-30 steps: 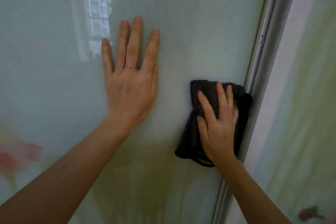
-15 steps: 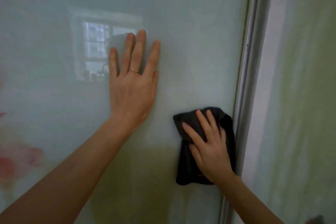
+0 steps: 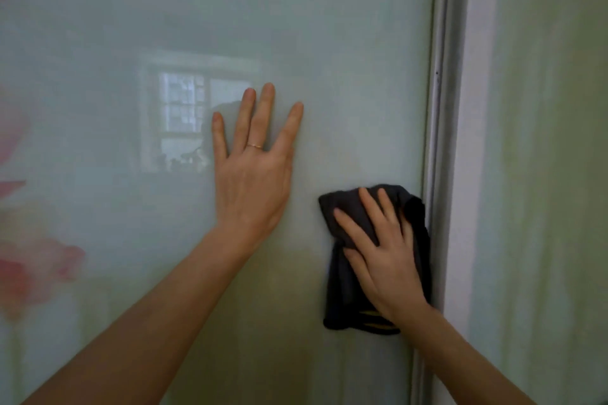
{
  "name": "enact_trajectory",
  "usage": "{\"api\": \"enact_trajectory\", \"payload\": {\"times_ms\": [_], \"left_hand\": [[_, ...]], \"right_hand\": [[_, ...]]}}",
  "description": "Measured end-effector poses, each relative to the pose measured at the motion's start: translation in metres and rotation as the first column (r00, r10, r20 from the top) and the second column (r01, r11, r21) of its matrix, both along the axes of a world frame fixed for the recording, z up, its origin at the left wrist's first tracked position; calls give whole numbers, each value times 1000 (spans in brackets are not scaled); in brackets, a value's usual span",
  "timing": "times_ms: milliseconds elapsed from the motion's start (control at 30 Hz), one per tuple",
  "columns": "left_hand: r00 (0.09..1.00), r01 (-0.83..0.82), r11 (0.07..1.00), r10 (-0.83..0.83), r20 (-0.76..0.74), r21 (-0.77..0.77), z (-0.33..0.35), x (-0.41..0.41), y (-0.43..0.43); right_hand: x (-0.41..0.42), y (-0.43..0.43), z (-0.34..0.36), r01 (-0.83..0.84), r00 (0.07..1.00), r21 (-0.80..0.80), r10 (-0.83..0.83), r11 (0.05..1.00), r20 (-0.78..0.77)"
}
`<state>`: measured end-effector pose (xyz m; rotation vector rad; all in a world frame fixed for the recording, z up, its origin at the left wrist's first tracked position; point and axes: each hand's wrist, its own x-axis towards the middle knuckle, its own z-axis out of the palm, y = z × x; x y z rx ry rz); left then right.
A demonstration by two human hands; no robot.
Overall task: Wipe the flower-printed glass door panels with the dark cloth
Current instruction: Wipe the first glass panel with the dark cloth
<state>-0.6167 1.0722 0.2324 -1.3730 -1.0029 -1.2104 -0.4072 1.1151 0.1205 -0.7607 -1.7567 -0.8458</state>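
Looking down from the head camera, we have our left hand (image 3: pixel 253 181) laid flat against the glass door panel (image 3: pixel 345 59). Its fingers are straight and a little spread, and it holds nothing. A thin ring (image 3: pixel 255 146) sits on one finger. Our right hand (image 3: pixel 385 260) lies lower and to the right, fingers stretched out and pressed flat on the dark cloth (image 3: pixel 340 293). The hand pins the cloth to the glass and does not grip it. The cloth is bunched under the palm, with its right edge touching the pale frame (image 3: pixel 441 108) that runs down the panel's side and its lower hem hanging loose below the wrist (a yellow stripe shows there). Beyond the frame stands the second panel (image 3: pixel 552 174), greenish and blurred. A pink flower print (image 3: pixel 29 266) shows at the far left of the near panel, and a window reflection (image 3: pixel 184 108) sits beside our left fingers.

We judge the cloth soft, light and limp, so it will fold and slip on the smooth glass unless the whole palm bears on it. The best hold is over its bunched middle, where the fingers can spread the pressure. The glass looks hard and slick. We would press on it evenly, since it may flex or rattle in the frame.
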Motion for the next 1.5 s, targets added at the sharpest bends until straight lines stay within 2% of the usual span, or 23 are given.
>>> {"api": "enact_trajectory", "payload": {"times_ms": [100, 200, 433, 533, 600, 767, 867, 1000, 1133, 1333, 1500], "left_hand": [[1000, 24, 1000, -24, 11, -3, 0, 0, -1], [1000, 13, 1000, -13, 5, -6, 6, -1, 1], [999, -29, 999, 29, 18, -23, -20, 6, 3], [999, -40, 998, 42, 26, -42, -34, 4, 1], [998, -40, 998, 43, 40, -52, -35, 4, 0], [997, -71, 994, 75, 37, -79, -35, 5, -2], [997, -55, 993, 60, 43, -104, -32, 3, -6], [997, -63, 988, 69, 35, -139, -32, 5, -8], [997, -50, 988, 57, 49, -146, -34, 7, -9], [997, -58, 986, 64, 34, -159, -33, 5, -11], [998, -44, 986, 49, 31, -161, -34, 4, -11]], "right_hand": [[-2, 3, 41, -12, 992, 29, 16, 1000, -126], [-10, 3, 51, -14, 980, 56, 25, 998, -199], [-18, 4, -22, 7, 998, 138, 2, 990, -58], [-19, 6, -33, -18, 999, 139, 22, 990, -29], [-14, 9, -18, -4, 999, 121, 9, 993, -44], [-10, 10, 41, 18, 978, 66, -4, 998, -207], [-15, 12, 25, 45, 984, 132, -21, 990, -176], [-16, 15, -29, 65, 996, 207, -51, 976, -73], [-13, 16, -42, 60, 998, 207, -57, 976, -23], [-18, 10, 18, 1, 988, 94, 14, 996, -152], [-20, 8, -10, -65, 988, 128, 82, 990, -133]]}}
